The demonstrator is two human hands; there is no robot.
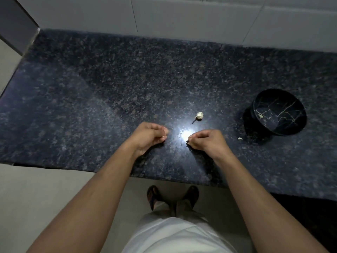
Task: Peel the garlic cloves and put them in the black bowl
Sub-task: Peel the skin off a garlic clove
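1. Grip: both hands hover low over the desk (109,79) with fingers curled. The left hand (148,136) pinches thumb to fingertips, and the right hand (205,141) does the same; whether either has hold of a clove or a scrap of skin I cannot tell, since glare sits between them and whatever is held is too small to make out.
2. The garlic (199,115), a partly stripped head with a stem, lies on the desk just beyond the hands. The bowl (279,112) stands well to the right, with one pale piece (261,116) inside. Another pale bit (240,138) lies on the desk near the bowl.
3. Risk: a small clove may slip from a fingertip pinch and skid over the polished stone, perhaps off the front edge to the floor.
4. Risk: the bright glare hides pale scraps, so skin could be mistaken for clove, or a clove overlooked.
5. Risk: the bowl is a long reach away; a tossed clove could miss the rim, as the stray bit beside it suggests.
6. Risk: papery skin clinging to fingers could end up in the bowl with the clove.
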